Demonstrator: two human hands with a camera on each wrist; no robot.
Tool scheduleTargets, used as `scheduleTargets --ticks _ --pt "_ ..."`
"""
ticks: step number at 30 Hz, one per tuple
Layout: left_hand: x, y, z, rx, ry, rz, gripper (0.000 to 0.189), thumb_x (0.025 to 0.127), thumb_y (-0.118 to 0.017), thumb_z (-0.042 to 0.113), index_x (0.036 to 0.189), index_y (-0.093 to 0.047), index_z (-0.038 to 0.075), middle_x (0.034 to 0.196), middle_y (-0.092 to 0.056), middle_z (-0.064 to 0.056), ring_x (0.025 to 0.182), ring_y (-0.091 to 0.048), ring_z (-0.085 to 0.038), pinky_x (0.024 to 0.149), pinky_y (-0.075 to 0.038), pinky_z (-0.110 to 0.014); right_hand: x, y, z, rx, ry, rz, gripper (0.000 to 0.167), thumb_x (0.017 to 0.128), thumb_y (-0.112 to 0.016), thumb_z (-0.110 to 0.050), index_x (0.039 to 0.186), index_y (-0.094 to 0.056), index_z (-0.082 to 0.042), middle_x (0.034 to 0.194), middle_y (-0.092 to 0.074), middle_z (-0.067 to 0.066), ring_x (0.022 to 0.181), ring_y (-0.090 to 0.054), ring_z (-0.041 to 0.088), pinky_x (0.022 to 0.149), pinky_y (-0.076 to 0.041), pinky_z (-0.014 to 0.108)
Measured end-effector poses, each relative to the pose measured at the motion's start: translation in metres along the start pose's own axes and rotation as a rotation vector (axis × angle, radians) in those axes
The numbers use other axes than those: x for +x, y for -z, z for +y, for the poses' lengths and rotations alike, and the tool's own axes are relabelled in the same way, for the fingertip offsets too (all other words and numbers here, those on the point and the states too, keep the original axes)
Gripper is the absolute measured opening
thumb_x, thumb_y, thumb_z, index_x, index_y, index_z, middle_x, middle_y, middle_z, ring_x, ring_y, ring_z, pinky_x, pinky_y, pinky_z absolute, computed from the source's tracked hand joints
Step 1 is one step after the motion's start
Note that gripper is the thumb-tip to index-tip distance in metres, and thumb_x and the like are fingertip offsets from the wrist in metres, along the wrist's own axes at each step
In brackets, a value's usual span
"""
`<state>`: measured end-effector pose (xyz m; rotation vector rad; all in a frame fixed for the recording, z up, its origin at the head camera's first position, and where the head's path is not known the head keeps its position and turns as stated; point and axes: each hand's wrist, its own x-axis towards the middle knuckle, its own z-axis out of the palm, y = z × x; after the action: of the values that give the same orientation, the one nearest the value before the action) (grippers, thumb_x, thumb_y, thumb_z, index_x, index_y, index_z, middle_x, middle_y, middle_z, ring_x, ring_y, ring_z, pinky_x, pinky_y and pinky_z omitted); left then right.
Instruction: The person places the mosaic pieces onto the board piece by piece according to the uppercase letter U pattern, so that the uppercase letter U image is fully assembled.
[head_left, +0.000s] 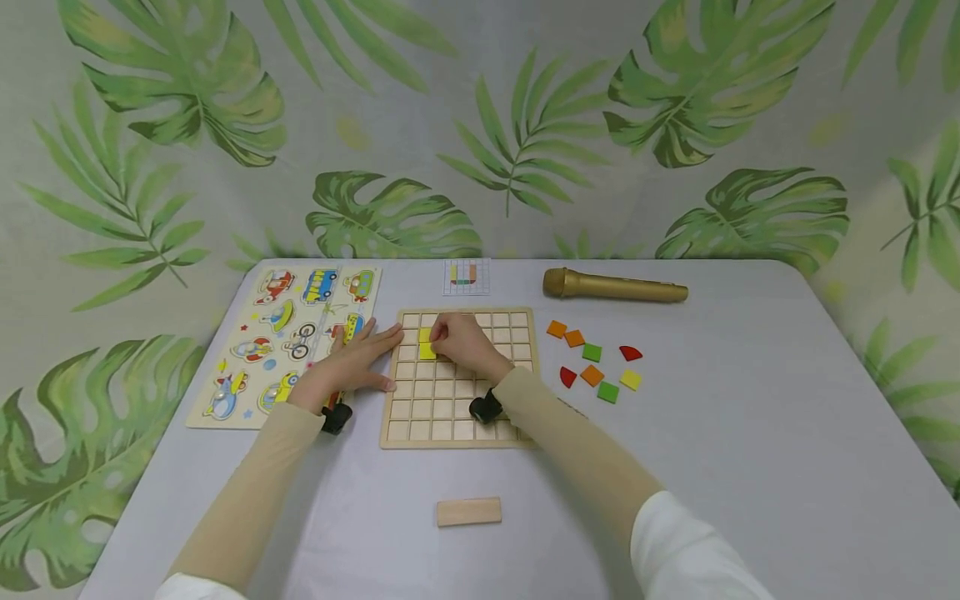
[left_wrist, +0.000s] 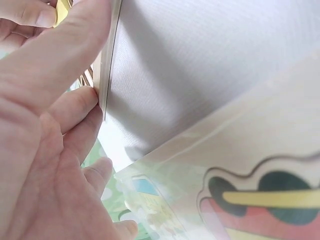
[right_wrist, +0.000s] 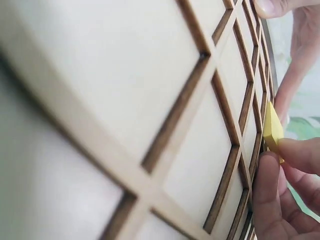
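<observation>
A wooden grid board (head_left: pixel 444 408) with square cells lies mid-table. Two yellow square tiles show near its upper left, one at the back (head_left: pixel 425 334) and one just in front (head_left: pixel 427 351). My right hand (head_left: pixel 468 343) reaches over the board with thumb and fingers pinching a yellow tile (right_wrist: pixel 272 127), which stands tilted in the right wrist view. Which of the two it pinches is hard to tell from above. My left hand (head_left: pixel 351 367) has its fingers spread, with thumb and fingertips against the board's left edge (left_wrist: pixel 103 75).
Orange, green, red and yellow pieces (head_left: pixel 592 375) lie to the board's right. A gold microphone (head_left: pixel 622 287) and a small pattern card (head_left: pixel 467 277) are behind. The vehicle puzzle (head_left: pixel 258 325) lies left, partly under my left hand. Nearest me is a wooden block (head_left: pixel 468 512).
</observation>
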<state>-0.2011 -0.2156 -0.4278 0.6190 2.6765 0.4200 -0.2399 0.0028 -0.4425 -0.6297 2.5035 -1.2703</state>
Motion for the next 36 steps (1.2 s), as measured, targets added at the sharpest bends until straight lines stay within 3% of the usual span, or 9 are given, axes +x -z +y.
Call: scheduleTargets --ticks 6,12,19,26,36 --pt "-0.001 0.001 -0.001 -0.015 -0.007 0.007 0.086 0.084 -0.07 0.039 0.152 -0.027 0.008 0.158 -0.016 -0.008 0.142 0.003 -0.041 0.103 0.011 -0.069 0.002 -0.001 -0.001 -0.158 0.054 -0.019 0.004 0.087 -0.063 -0.003 0.09 -0.065 0.0 0.074 -0.059 0.003 0.065 -0.052 0.012 0.059 -0.042 0.02" --pt "-0.001 0.0 -0.001 -0.009 0.002 -0.002 0.086 0.084 -0.07 0.038 0.152 -0.026 0.01 0.158 -0.015 -0.006 0.143 0.003 -0.04 0.103 0.011 -0.068 0.003 -0.002 -0.001 -0.194 0.084 -0.017 0.005 0.087 -0.066 -0.004 0.088 -0.064 0.001 0.073 -0.058 0.003 0.066 -0.051 0.013 0.06 -0.042 0.021" --pt "0.0 0.0 0.001 -0.011 -0.004 0.0 0.086 0.084 -0.07 0.038 0.152 -0.026 0.008 0.158 -0.016 -0.008 0.142 0.003 -0.041 0.102 0.011 -0.069 -0.003 0.007 0.002 -0.082 0.059 -0.021 0.005 0.09 -0.065 -0.008 0.088 -0.065 -0.003 0.076 -0.059 0.003 0.067 -0.053 0.013 0.06 -0.043 0.022" --pt "0.001 -0.001 -0.001 -0.014 0.004 -0.003 0.087 0.084 -0.07 0.038 0.152 -0.025 0.009 0.159 -0.014 -0.007 0.143 0.004 -0.04 0.102 0.012 -0.068 -0.016 0.033 0.01 0.106 -0.009 -0.046 0.006 0.092 -0.064 -0.009 0.092 -0.066 -0.003 0.083 -0.06 0.006 0.071 -0.062 0.02 0.062 -0.052 0.026" --pt "0.002 -0.003 -0.004 0.001 -0.004 0.006 0.088 0.082 -0.071 0.039 0.152 -0.026 0.009 0.159 -0.015 -0.006 0.143 0.003 -0.041 0.102 0.011 -0.07 -0.046 0.078 0.043 0.158 0.003 -0.088 0.012 0.091 -0.065 -0.01 0.096 -0.066 0.0 0.089 -0.064 0.008 0.078 -0.064 0.023 0.071 -0.054 0.032"
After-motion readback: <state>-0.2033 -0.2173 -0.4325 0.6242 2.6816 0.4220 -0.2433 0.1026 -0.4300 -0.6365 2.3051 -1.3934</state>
